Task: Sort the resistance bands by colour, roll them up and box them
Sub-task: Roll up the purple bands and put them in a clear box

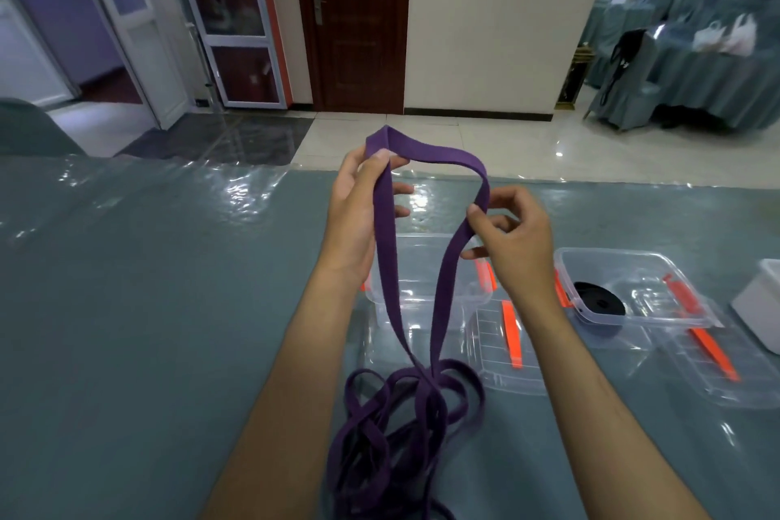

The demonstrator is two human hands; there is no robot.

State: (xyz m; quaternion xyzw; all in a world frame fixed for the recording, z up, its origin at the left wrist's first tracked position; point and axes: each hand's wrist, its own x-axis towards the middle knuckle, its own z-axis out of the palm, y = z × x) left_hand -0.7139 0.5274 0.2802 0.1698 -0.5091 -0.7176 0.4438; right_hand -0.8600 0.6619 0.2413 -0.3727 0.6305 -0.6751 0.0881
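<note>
Plastic-covered grey-green table (147,308) — tiled floor (422,148)

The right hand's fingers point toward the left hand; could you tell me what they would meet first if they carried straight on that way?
Probably the left-hand strand of the purple band, then the left hand gripping it; depth is unclear from one view. The right hand already pinches the other strand.

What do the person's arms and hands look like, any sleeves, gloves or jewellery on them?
Both forearms are bare as far as the picture shows; no sleeve comes into view. The left hand and the right hand wear no gloves. No watch, bracelet or ring shows on either wrist or on the fingers that can be seen. The nails look short and plain.
</note>
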